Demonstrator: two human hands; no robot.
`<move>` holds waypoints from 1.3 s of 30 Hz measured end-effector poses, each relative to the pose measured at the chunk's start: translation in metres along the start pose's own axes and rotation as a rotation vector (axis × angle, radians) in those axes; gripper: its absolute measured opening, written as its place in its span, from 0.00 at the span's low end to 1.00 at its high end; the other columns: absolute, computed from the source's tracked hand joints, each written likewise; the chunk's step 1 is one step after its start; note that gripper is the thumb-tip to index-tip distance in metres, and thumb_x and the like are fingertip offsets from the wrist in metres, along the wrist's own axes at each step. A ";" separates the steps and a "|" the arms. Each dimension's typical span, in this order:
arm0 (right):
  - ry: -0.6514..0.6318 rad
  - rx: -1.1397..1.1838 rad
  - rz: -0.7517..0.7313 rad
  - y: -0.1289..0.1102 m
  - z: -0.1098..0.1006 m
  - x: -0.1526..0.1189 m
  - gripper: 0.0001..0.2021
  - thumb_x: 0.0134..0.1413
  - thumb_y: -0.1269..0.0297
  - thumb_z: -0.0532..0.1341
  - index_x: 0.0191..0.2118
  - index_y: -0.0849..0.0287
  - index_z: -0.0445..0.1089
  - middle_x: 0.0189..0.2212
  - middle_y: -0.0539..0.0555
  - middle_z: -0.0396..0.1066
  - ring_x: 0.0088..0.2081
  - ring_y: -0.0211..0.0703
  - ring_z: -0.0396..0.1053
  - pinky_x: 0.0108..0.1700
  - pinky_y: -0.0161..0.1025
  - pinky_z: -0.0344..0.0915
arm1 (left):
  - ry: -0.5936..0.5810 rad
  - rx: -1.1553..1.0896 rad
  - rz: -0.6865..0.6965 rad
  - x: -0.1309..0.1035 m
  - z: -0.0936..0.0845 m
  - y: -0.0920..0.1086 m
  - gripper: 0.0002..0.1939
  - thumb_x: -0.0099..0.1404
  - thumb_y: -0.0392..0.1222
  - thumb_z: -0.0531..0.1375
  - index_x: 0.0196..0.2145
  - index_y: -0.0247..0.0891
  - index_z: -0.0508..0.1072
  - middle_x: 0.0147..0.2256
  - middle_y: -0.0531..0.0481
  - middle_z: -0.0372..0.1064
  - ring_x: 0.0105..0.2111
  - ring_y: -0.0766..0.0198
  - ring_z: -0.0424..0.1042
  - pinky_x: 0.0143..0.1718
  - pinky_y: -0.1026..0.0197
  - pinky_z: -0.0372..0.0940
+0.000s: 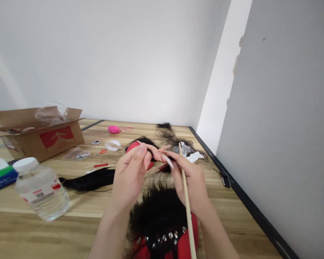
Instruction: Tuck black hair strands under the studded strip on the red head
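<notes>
My left hand (pixel 131 172) is raised at the centre, thumb and fingers pinched on something I cannot make out, with a dark strand near the fingertips. My right hand (pixel 190 176) is close beside it, closed around a long pale wooden stick (pixel 187 201) that slants down towards me. A small whitish strip (pixel 169 161) shows at the right hand's fingertips. Below the hands lies a red form with a mass of black hair (pixel 160 208) and a row of silver pins. Another red form with black hair (pixel 132 145) is partly hidden behind my left hand.
At left stand a water bottle (pixel 43 190) and an open cardboard box (pixel 54 138). A black hair bundle (pixel 93 180), a red-handled tool (pixel 100 165), orange scissors (pixel 103 151) and pink yarn (pixel 113 129) lie on the wooden table. Loose hair (pixel 167 135) is at the back; a wall borders the right.
</notes>
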State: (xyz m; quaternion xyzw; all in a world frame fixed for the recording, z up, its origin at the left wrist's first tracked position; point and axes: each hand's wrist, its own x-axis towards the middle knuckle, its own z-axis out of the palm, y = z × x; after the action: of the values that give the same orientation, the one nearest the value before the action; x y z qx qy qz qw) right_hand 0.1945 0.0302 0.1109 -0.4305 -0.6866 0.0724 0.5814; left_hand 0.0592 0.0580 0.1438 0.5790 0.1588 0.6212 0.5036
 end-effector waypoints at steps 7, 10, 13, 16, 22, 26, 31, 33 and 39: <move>0.024 -0.020 0.044 0.007 -0.009 0.002 0.20 0.55 0.78 0.50 0.49 0.58 0.71 0.41 0.55 0.77 0.38 0.44 0.77 0.43 0.41 0.73 | -0.046 0.322 -0.037 -0.001 -0.006 -0.002 0.21 0.69 0.48 0.52 0.20 0.37 0.58 0.23 0.52 0.60 0.25 0.67 0.61 0.28 0.64 0.59; 0.011 -0.037 0.059 0.009 -0.010 0.003 0.20 0.55 0.78 0.52 0.52 0.59 0.69 0.42 0.56 0.76 0.41 0.44 0.76 0.44 0.40 0.73 | -0.050 0.476 -0.008 0.000 -0.005 -0.002 0.20 0.69 0.47 0.50 0.20 0.38 0.59 0.22 0.53 0.58 0.23 0.67 0.58 0.27 0.64 0.56; 0.027 -0.007 0.036 0.006 -0.011 0.002 0.22 0.57 0.74 0.55 0.58 0.58 0.63 0.48 0.58 0.73 0.42 0.43 0.75 0.46 0.41 0.71 | -0.051 0.589 0.013 0.002 -0.006 -0.001 0.19 0.69 0.45 0.49 0.21 0.38 0.60 0.22 0.53 0.58 0.24 0.67 0.58 0.28 0.64 0.56; -0.004 -0.021 -0.046 -0.002 -0.012 0.001 0.26 0.56 0.75 0.57 0.60 0.55 0.60 0.54 0.57 0.68 0.47 0.45 0.71 0.52 0.45 0.67 | -0.055 0.648 0.012 0.003 -0.009 -0.001 0.19 0.69 0.46 0.49 0.21 0.38 0.60 0.23 0.53 0.61 0.26 0.66 0.60 0.30 0.64 0.57; -0.094 0.003 -0.034 -0.007 -0.009 0.000 0.26 0.55 0.74 0.59 0.59 0.54 0.61 0.47 0.56 0.71 0.37 0.41 0.70 0.44 0.42 0.70 | -0.137 0.702 -0.003 0.002 -0.011 -0.006 0.18 0.70 0.46 0.49 0.23 0.38 0.60 0.26 0.54 0.62 0.28 0.66 0.61 0.32 0.65 0.57; -0.123 0.079 -0.058 -0.004 -0.005 0.000 0.25 0.54 0.77 0.57 0.58 0.55 0.63 0.44 0.55 0.72 0.39 0.40 0.71 0.44 0.38 0.71 | -0.182 0.706 -0.023 0.003 -0.009 -0.009 0.17 0.70 0.46 0.48 0.26 0.38 0.62 0.28 0.54 0.64 0.29 0.66 0.63 0.34 0.65 0.59; -0.147 0.152 -0.026 -0.003 -0.001 -0.002 0.27 0.54 0.76 0.58 0.60 0.55 0.61 0.53 0.56 0.68 0.46 0.42 0.72 0.48 0.38 0.72 | -0.161 0.667 -0.009 0.005 -0.009 -0.011 0.15 0.70 0.46 0.49 0.30 0.37 0.67 0.37 0.49 0.69 0.39 0.62 0.67 0.43 0.63 0.63; -0.151 0.168 -0.015 -0.002 0.001 -0.002 0.28 0.53 0.75 0.59 0.60 0.56 0.60 0.54 0.57 0.67 0.47 0.43 0.72 0.49 0.39 0.71 | -0.153 0.652 0.004 0.005 -0.010 -0.011 0.16 0.70 0.46 0.49 0.27 0.37 0.67 0.43 0.48 0.68 0.43 0.62 0.67 0.47 0.62 0.62; -0.082 0.117 0.002 0.006 0.009 -0.002 0.20 0.52 0.76 0.59 0.52 0.58 0.66 0.46 0.56 0.73 0.43 0.42 0.74 0.49 0.40 0.71 | -0.172 0.593 -0.016 0.003 -0.007 -0.011 0.14 0.70 0.44 0.50 0.30 0.37 0.71 0.46 0.50 0.68 0.45 0.64 0.68 0.49 0.65 0.62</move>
State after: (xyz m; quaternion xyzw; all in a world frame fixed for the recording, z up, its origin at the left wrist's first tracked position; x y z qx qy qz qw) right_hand 0.1900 0.0363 0.1028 -0.3933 -0.7040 0.1304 0.5768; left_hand 0.0589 0.0680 0.1350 0.7498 0.2944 0.4928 0.3292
